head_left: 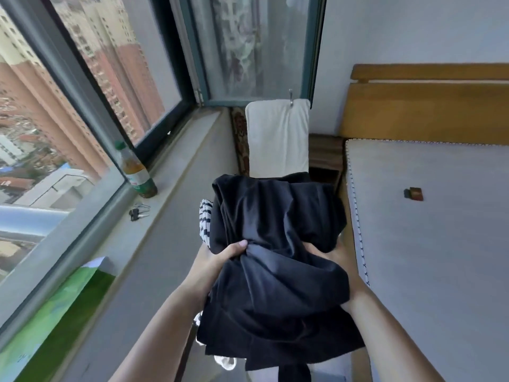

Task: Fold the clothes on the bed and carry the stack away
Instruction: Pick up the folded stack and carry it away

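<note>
Hands are gripping the stack [272,257] at centre: left hand [223,257] pinching at nine o'clock, right hand [344,260] cupping underneath at three. Bed [440,244] lying at three o'clock. Risk: loose hem trailing at six, layers possibly sliding out.

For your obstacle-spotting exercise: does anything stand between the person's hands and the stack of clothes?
Nothing visible does. The left hand and right hand already grip the dark, loosely folded fabric stack from either side, beside the grey mattress.
</note>
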